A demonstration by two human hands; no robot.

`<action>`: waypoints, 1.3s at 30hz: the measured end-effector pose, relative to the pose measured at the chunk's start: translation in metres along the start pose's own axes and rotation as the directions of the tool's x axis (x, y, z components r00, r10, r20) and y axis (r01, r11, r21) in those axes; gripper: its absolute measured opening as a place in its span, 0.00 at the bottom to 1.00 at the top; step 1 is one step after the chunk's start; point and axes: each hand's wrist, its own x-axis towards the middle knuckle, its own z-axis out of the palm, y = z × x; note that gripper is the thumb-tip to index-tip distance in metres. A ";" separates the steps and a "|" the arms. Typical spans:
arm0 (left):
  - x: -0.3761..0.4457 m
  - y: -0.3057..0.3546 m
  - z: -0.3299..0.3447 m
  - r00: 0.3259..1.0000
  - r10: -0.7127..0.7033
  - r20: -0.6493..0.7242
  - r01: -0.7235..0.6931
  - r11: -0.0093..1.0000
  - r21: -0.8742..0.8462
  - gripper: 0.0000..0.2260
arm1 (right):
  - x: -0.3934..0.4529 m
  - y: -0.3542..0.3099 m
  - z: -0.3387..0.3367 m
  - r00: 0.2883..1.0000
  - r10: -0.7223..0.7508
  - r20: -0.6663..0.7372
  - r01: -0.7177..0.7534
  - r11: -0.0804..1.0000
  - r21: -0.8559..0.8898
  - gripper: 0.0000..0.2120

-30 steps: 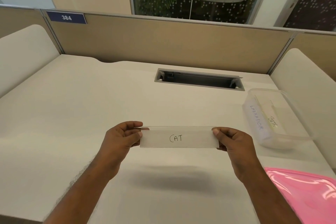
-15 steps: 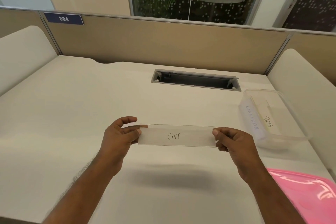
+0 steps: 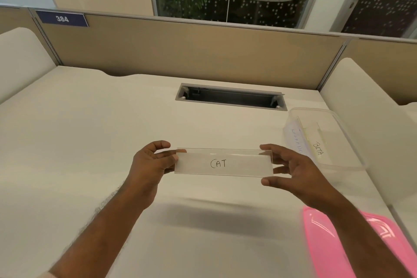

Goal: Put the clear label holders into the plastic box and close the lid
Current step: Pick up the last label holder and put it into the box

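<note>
A clear label holder (image 3: 239, 163) with a paper slip reading "CAT" hangs level above the desk's middle. My left hand (image 3: 151, 165) pinches its left end between thumb and fingers. At its right end my right hand (image 3: 297, 171) has its fingers spread: the index finger lies by the top corner and the thumb sits just under the bottom edge. The clear plastic box (image 3: 345, 166) stands open at the right, with two label holders inside; one reads "BETA" (image 3: 318, 148). The pink lid (image 3: 338, 246) lies at the near right.
A grey cable slot (image 3: 230, 97) is cut into the white desk (image 3: 90, 142) behind the hands. A beige partition (image 3: 180, 52) with a "384" sign (image 3: 62, 18) closes the far side, and white side panels stand left and right.
My right hand has loosened from a pinch on the holder's right end to spread fingers. The holder has stayed almost in place, still gripped by my left hand.
</note>
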 end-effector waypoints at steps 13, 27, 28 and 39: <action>0.033 -0.043 0.057 0.990 0.140 -0.018 -0.119 0.893 0.433 0.08 | -0.017 0.022 -0.052 0.978 -0.047 -0.205 0.038 0.998 -0.049 0.32; 0.095 -0.134 0.136 0.894 0.164 0.418 -0.440 0.137 0.887 0.30 | -0.014 0.041 -0.137 0.729 -0.150 -0.668 -0.080 0.950 -0.302 0.29; 0.097 -0.139 0.140 0.901 0.144 0.408 -0.426 0.132 0.895 0.32 | -0.013 0.044 -0.143 0.704 -0.159 -0.692 -0.096 0.944 -0.316 0.28; 0.103 -0.178 0.146 0.897 0.167 0.410 -0.420 0.029 0.907 0.40 | -0.006 0.075 -0.175 0.601 -0.167 -0.782 -0.350 0.825 -0.445 0.31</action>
